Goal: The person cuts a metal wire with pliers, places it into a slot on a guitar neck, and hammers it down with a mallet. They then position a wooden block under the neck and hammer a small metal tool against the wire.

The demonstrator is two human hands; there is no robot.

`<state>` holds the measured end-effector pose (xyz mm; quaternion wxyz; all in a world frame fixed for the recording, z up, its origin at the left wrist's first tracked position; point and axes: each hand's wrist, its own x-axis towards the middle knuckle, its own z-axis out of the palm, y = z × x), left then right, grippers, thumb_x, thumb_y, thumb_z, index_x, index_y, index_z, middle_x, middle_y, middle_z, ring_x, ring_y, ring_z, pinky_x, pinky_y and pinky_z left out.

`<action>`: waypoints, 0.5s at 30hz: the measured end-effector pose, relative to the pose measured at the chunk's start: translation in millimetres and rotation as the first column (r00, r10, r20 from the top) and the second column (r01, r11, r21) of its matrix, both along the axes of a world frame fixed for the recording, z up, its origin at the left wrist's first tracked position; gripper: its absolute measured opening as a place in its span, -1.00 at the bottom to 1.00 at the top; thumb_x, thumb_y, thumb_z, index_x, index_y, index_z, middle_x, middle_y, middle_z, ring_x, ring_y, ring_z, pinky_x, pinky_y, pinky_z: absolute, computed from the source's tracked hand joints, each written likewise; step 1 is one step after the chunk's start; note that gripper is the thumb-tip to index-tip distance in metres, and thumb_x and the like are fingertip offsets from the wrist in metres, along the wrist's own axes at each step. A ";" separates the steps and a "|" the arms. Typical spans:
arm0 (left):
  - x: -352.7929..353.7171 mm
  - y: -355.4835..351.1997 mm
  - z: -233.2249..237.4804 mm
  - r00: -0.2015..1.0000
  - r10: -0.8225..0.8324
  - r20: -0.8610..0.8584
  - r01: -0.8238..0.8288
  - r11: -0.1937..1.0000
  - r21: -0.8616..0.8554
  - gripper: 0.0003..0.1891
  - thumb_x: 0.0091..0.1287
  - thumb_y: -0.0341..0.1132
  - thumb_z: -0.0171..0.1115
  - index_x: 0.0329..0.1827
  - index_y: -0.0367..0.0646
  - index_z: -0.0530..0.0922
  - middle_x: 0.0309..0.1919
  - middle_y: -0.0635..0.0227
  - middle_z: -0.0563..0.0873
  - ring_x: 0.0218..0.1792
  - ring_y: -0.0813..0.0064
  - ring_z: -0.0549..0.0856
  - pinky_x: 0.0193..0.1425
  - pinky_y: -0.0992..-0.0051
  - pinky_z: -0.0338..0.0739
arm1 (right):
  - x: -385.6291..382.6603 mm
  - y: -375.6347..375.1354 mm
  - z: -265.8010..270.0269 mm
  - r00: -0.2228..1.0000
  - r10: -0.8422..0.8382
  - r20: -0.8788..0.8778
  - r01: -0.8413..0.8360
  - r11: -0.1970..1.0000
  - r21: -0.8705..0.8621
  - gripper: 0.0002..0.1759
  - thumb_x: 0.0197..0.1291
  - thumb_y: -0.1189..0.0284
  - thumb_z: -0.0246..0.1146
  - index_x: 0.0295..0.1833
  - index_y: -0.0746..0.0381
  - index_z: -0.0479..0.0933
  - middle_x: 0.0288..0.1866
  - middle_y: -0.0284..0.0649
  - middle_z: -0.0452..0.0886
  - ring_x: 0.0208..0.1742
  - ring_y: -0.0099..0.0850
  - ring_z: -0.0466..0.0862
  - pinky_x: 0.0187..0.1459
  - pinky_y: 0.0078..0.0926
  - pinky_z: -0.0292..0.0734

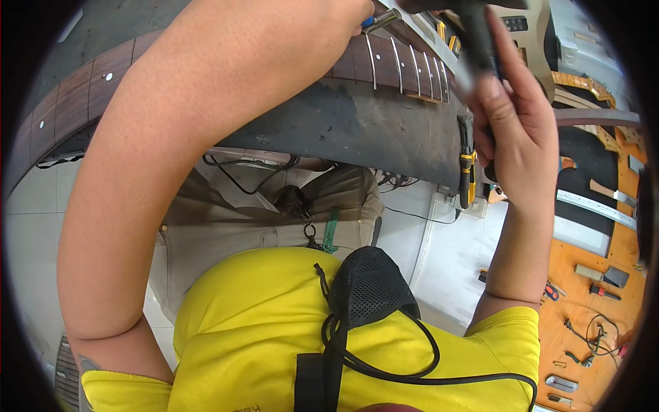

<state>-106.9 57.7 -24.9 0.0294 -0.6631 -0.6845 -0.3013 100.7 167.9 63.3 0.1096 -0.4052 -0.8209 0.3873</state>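
My left hand (349,19) is at the top edge, most of its fingers out of sight, closed on a small metal tool (384,21) with a blue part. Below this tool lies a dark fretboard (343,63) with dot inlays; silver frets cross its right part, while bare slots show further left. My right hand (511,123) grips a dark hammer-like tool (478,41), blurred and partly cut off by the top edge, to the right of the fretted end.
A dark work surface (384,130) extends under the fretboard. Yellow-and-black pliers (467,165) hang at its right edge. Further right, an orange board (583,309) carries hand tools and a cable. Guitar necks (583,86) are at the upper right.
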 end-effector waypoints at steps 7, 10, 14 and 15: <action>-8.8 -0.4 -0.7 0.994 -0.086 0.073 0.088 0.996 -0.033 -0.74 0.44 -0.45 0.11 0.00 -0.31 0.75 -0.30 -0.05 0.83 -0.16 -0.06 0.84 -0.04 0.07 0.74 | 1.8 -5.2 -10.6 0.991 0.105 0.084 -0.123 0.960 0.251 -0.34 0.70 0.33 0.16 0.80 0.05 0.22 -0.40 -0.44 0.42 -0.60 -0.76 0.29 -0.61 -0.73 0.20; -8.2 2.0 -0.4 0.995 -0.072 0.072 0.075 0.996 -0.042 -0.74 0.45 -0.44 0.11 -0.01 -0.30 0.75 -0.31 -0.05 0.82 -0.17 -0.07 0.84 -0.06 0.06 0.74 | 8.7 -2.9 -4.5 0.994 0.109 0.027 -0.112 0.948 0.299 -0.35 0.71 0.37 0.12 0.80 0.07 0.21 -0.39 -0.42 0.43 -0.61 -0.74 0.29 -0.62 -0.71 0.20; -8.0 5.0 -7.4 0.997 -0.073 0.033 0.073 0.997 -0.028 -0.76 0.44 -0.43 0.12 -0.05 -0.29 0.75 -0.32 -0.05 0.82 -0.18 -0.08 0.84 -0.07 0.05 0.73 | -1.6 -10.3 -2.3 0.952 0.077 -0.296 0.036 0.933 0.359 -0.36 0.70 0.37 0.13 0.78 0.14 0.23 -0.38 -0.40 0.47 -0.62 -0.72 0.34 -0.63 -0.73 0.24; -7.5 5.0 -6.9 0.997 -0.075 0.031 0.076 0.997 -0.028 -0.76 0.44 -0.43 0.12 -0.05 -0.29 0.75 -0.32 -0.05 0.82 -0.18 -0.08 0.84 -0.07 0.05 0.73 | -0.4 -9.5 -8.8 0.971 0.059 -0.230 0.041 0.912 0.408 -0.36 0.71 0.37 0.13 0.79 0.13 0.22 -0.38 -0.41 0.47 -0.62 -0.73 0.34 -0.63 -0.73 0.24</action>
